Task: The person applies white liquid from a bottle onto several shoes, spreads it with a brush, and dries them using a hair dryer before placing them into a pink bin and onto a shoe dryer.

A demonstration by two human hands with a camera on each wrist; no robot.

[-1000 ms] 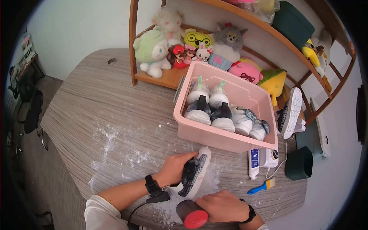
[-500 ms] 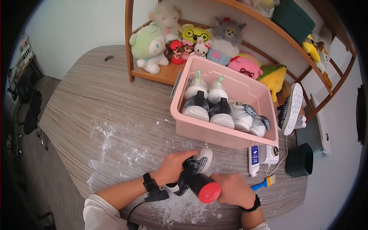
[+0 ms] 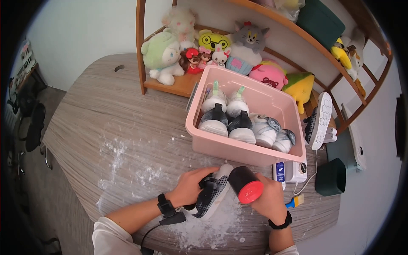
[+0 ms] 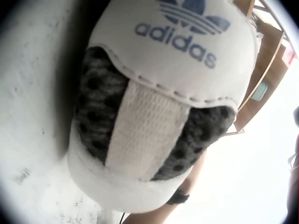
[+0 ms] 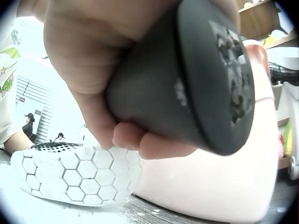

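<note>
On the powder-dusted table, my left hand (image 3: pixel 187 187) grips a black-and-grey mesh sneaker (image 3: pixel 214 195) with a white sole, its toe pointing towards the pink bin. The left wrist view shows the sneaker (image 4: pixel 140 135) up close, with blue "adidas" lettering on a white panel. My right hand (image 3: pixel 270 199) has its fingers wrapped round a black tapered tool (image 3: pixel 239 174) with a round red end, held close beside the toe. In the right wrist view the black tool (image 5: pixel 149 88) shows a glossy flat end, and the honeycomb sole (image 5: pixel 88 175) lies behind my fingers.
A pink bin (image 3: pixel 221 146) holding several shoes stands just beyond my hands. To the right are a white-and-blue tube (image 3: pixel 279 172), a blue-handled brush (image 3: pixel 297 201), a dark green container (image 3: pixel 329 182) and another sneaker (image 3: pixel 322 121). Plush toys (image 3: pixel 163 57) fill a wooden shelf behind.
My right hand has carried the tool up and right, from near the sneaker's heel to beside its toe. The left hand keeps its grip on the sneaker, which has tilted slightly.
</note>
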